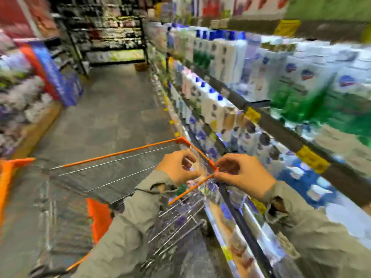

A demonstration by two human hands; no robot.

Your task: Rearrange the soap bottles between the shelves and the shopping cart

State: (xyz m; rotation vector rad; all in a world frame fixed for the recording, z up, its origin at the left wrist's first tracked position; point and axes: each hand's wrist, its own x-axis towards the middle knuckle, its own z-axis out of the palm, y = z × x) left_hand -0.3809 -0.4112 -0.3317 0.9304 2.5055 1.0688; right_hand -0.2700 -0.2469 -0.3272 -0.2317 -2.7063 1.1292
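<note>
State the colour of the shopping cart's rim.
The cart rim is orange, clearest in the head view.

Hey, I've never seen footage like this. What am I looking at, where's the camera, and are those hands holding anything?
There is no machine here. One camera sits on a person's head, looking forward and down a shop aisle, so you see that person's own arms. The left hand and right hand hover at the right edge of a wire shopping cart with orange trim. On the right, shelves carry rows of soap bottles. Neither hand clearly holds a bottle. The right fingertips reach the cart's rim, but the blur hides whether they grip it.
</note>
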